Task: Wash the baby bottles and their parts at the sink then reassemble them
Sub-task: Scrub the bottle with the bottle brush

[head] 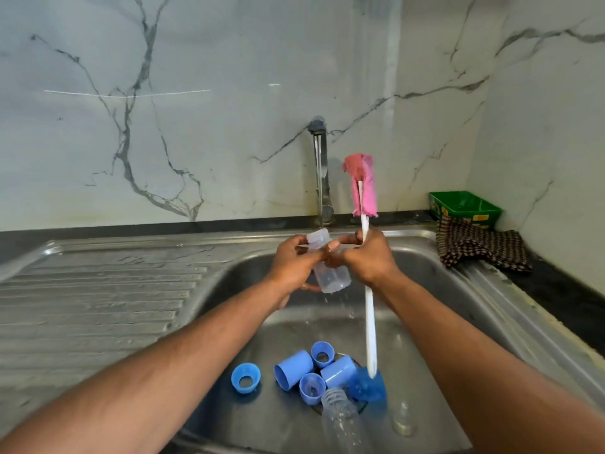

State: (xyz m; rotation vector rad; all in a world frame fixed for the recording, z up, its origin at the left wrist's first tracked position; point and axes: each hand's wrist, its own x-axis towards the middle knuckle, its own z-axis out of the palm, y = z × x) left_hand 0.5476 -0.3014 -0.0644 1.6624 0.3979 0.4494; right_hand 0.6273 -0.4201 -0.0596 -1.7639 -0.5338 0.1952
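Our left hand (294, 263) grips the clear bottle (329, 267) below the tap (320, 172), mouth tilted up-left. Our right hand (366, 257) holds the brush (361, 188) upright just right of the bottle, sponge above the mouth.

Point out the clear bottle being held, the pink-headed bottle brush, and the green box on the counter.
clear bottle (332, 278): head view, on its lower body below the hands.
bottle brush (363, 185): head view, on its pink head.
green box (465, 204): head view, on its inside floor.
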